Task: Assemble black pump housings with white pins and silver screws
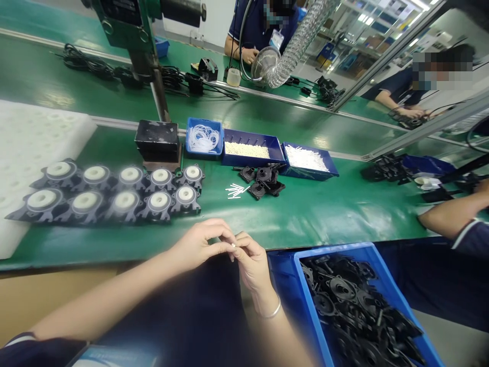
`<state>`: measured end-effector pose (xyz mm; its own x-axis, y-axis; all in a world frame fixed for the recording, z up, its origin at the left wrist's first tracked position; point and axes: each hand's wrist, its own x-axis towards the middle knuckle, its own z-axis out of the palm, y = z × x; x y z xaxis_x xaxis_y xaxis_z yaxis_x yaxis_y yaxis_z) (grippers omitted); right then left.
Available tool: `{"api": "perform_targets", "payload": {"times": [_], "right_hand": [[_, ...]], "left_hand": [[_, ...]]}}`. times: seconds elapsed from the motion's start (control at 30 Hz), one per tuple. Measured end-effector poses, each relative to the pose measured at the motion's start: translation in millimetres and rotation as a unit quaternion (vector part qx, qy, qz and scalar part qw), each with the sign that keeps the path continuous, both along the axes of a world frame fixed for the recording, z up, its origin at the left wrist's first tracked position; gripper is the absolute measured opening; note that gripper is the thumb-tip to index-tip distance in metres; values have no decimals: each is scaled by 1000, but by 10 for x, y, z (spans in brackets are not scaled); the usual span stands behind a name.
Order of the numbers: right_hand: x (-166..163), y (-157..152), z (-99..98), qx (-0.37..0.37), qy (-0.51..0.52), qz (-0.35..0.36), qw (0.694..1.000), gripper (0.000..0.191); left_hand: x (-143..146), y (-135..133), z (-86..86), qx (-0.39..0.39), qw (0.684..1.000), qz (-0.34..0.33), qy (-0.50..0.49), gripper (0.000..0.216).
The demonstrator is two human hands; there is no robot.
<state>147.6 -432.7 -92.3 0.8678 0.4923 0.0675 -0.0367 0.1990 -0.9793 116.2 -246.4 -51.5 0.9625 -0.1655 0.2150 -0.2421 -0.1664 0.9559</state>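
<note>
My left hand [204,243] and my right hand [252,264] meet fingertip to fingertip just past the bench's front edge. Both are pinched closed around a small white piece [233,245], mostly hidden by the fingers; its kind does not show. On the green bench beyond them lie several loose thin white pins [235,190]. Beside the pins sits a small heap of black plastic housings [263,179]. To the left, two rows of dark housings with round white discs [127,202] are laid out.
Behind stand a blue bin of clear rings [204,151], a bin of small cream pieces [252,159] and a bin of white pins [308,173]. A press [157,140] rises at left beside white foam [34,135]. A blue crate [305,285] of black housings is lower right. Co-workers sit nearby.
</note>
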Motion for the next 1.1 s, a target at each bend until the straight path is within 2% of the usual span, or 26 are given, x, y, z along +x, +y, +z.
{"api": "perform_targets", "payload": {"times": [0.13, 0.27, 0.43, 0.57, 0.77, 0.83, 0.93, 1.0, 1.1], "right_hand": [[44, -14, 91, -35, -8, -7, 999, 9], [86, 12, 196, -19, 39, 9, 999, 16], [93, 69, 293, -5, 41, -7, 999, 17], [62, 75, 274, -11, 30, -10, 999, 12], [95, 73, 307, -26, 20, 8, 999, 12], [231, 69, 381, -45, -11, -15, 999, 13], [608, 59, 450, -85, -86, -126, 985, 16], [917, 60, 427, -118, -113, -165, 973, 19], [1313, 89, 333, -153, -110, -149, 971, 25]], "left_hand": [[24, -30, -38, -67, 996, 9, 57, 12], [90, -84, -46, -114, 991, 54, 39, 13], [137, -58, 29, -78, 994, 71, -15, 9], [127, -10, 63, -66, 995, 68, -27, 8], [146, -34, -27, -98, 992, 75, -3, 12], [156, -81, -97, -139, 987, 71, 25, 22], [164, -152, -217, -174, 981, 48, 67, 42], [165, -173, -280, -124, 989, 36, 78, 35], [164, -160, -323, -36, 995, 9, 92, 28]]}}
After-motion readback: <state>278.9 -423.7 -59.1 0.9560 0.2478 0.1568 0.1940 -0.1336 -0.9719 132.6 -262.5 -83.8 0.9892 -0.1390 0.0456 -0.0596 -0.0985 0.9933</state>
